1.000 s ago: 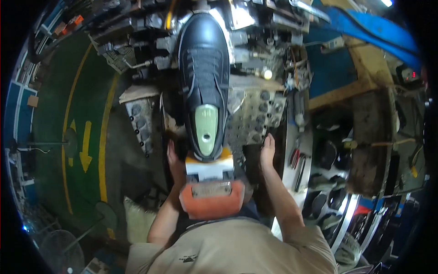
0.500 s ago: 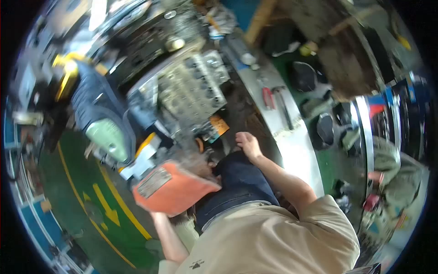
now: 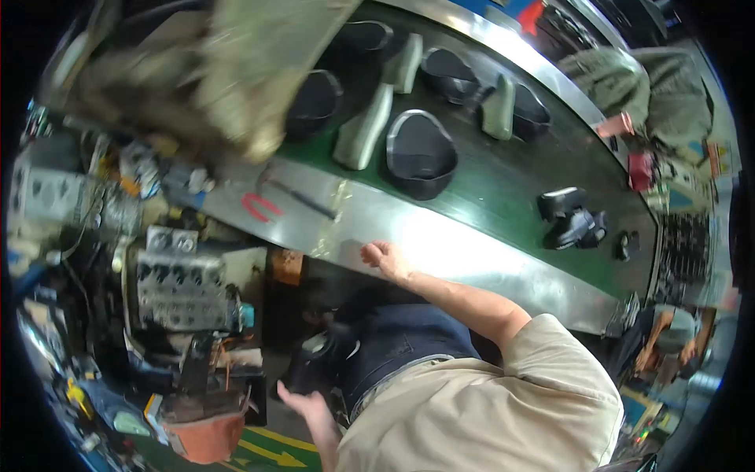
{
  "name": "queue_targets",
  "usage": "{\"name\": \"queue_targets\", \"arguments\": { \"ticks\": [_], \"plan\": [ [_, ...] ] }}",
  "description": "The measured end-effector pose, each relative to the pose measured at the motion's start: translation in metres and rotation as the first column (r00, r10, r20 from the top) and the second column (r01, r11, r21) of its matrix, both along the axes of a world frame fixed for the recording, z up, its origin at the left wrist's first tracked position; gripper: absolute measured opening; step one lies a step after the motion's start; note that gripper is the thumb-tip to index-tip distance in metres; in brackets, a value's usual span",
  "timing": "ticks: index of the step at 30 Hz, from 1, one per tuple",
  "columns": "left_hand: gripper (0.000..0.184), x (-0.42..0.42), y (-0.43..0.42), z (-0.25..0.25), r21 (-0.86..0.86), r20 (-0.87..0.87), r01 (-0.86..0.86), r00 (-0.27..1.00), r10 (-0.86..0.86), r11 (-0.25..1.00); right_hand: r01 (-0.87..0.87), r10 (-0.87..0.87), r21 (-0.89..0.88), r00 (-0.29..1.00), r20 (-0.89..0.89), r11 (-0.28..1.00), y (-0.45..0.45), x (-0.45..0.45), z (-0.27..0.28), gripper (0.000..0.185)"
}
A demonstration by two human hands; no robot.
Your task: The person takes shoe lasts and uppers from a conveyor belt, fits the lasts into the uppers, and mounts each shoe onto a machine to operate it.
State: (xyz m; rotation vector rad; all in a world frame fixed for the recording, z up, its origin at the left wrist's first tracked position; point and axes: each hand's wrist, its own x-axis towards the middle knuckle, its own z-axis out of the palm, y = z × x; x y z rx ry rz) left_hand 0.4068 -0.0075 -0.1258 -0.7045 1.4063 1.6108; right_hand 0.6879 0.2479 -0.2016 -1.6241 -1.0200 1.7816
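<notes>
At the middle of the view, here's the smooth, silvery steel ledge point(image 3: 440, 240), glossy and straight-edged, with the right hand point(image 3: 384, 258) at its near side; contact can't be told. Those fingers are loosely curled, how tightly I can't tell. At seven o'clock, the left hand point(image 3: 303, 401), fingers wide, nothing in them! Further out that way: a scuffed, blocky orange machine cover point(image 3: 206, 438).

On the ledge at ten o'clock, a slim dark-handled hammer point(image 3: 303, 198) and red-handled pliers point(image 3: 261, 208). At one o'clock, a rounded black shoe piece point(image 3: 422, 161) with a pale rim.

And what a swing: half a second ago the orange cover sat nearer the middle and the right hand was over the thigh!

The ledge's edge runs from ten to four o'clock; at three, green belt point(image 3: 487, 200) stretches between the black piece and some dark shoes point(image 3: 574, 224).
</notes>
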Motion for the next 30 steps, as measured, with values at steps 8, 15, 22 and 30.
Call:
{"name": "queue_targets", "arguments": {
  "ticks": [8, 15, 22, 30],
  "plan": [
    [0.034, 0.281, 0.257, -0.044, 0.244, 0.054, 0.487, 0.856, -0.513, 0.839, 0.639, -0.638, 0.183, 0.766, -0.070, 0.747, 0.057, 0.315, 0.019, 0.027],
    [0.057, 0.417, 0.280, -0.035, 0.321, -0.246, 0.946, 0.051, -0.968, -0.032, 0.659, -0.819, 0.518, 0.551, 0.161, 0.546, 0.126, 0.516, 0.031, 0.023],
    [0.044, 0.411, 0.326, -0.022, 0.191, -0.339, 0.974, -0.047, -0.940, -0.118, -0.138, -0.598, 0.611, 0.128, 0.791, 0.780, 0.246, 0.605, -0.002, 0.060],
    [0.047, 0.474, 0.390, 0.028, 0.166, -0.401, 0.973, -0.081, -0.913, -0.160, -0.773, 0.359, -0.049, 0.237, 0.903, 0.633, 0.240, 0.528, 0.098, 0.035]
  ]
}}
